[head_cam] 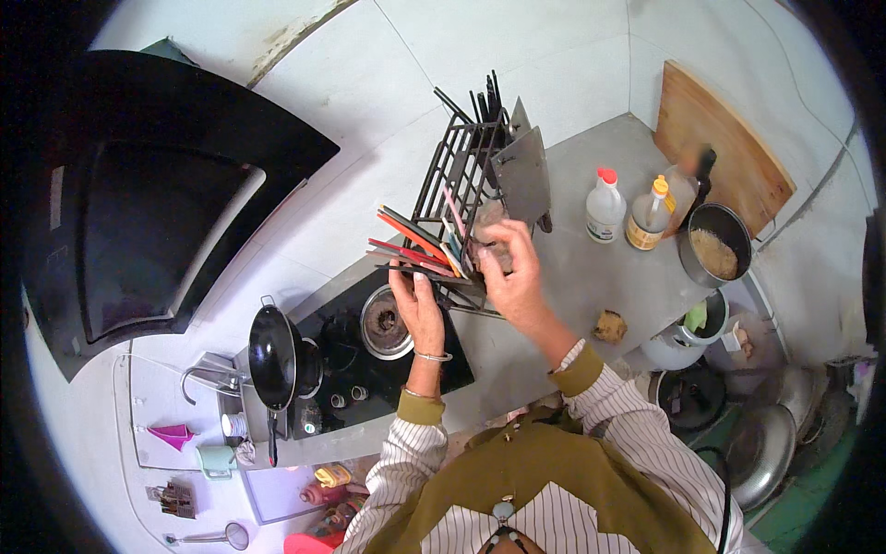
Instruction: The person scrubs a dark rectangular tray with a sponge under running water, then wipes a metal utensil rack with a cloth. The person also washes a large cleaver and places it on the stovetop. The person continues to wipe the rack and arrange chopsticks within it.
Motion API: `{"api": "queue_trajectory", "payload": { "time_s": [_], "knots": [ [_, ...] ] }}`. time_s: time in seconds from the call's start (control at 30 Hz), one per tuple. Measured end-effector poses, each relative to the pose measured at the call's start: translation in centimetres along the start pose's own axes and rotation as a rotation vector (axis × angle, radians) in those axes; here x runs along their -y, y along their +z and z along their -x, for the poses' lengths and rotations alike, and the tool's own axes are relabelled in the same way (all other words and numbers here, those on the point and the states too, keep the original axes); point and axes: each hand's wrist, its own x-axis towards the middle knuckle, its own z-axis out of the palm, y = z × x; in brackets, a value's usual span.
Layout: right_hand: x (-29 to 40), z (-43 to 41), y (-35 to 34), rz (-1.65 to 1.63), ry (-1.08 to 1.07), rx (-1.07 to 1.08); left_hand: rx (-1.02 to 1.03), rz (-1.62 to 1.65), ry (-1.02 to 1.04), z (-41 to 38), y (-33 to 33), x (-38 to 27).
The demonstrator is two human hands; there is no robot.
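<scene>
A black wire rack (446, 159) stands on the grey counter against the wall, with dark utensils and a cleaver with a broad metal blade (522, 176) at its far end. At its near end, a bundle of chopsticks (419, 246) in red, orange, black and pale colours leans out to the left. My left hand (421, 311) has its thumb and fingers at the lower side of that bundle; whether it grips anything is unclear. On the right, my right hand (513, 277) curls its fingers at a crumpled clear plastic bag or holder (493, 228); the contact is partly hidden.
Left of the rack lies a gas hob (339, 353) with a black wok (271, 356), below a black range hood (166, 201). To the right stand two plastic bottles (606, 208), a pot of grain-like food (716, 246), a wooden cutting board (713, 138) and a brown lump (610, 327).
</scene>
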Motion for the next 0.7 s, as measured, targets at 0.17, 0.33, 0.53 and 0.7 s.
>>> {"api": "queue_trajectory", "payload": {
  "time_s": [0.17, 0.33, 0.53, 0.7],
  "knots": [
    [-4.2, -0.8, 0.3, 0.08, 0.057, -0.158, -0.024, -0.157, 0.068, -0.4, 0.5, 1.2],
    [-5.0, 1.3, -2.0, 0.001, 0.21, -0.089, -0.092, -0.053, -0.094, -0.3, -0.1, 2.9],
    [-4.1, 8.5, -1.9, -0.015, 0.184, 0.169, -0.139, -0.098, -0.005, -0.3, 0.5, 5.2],
    [-6.3, 9.2, -2.7, 0.054, 0.092, 0.219, 0.007, -0.083, -0.12, -0.2, -1.4, 5.7]
  ]
}}
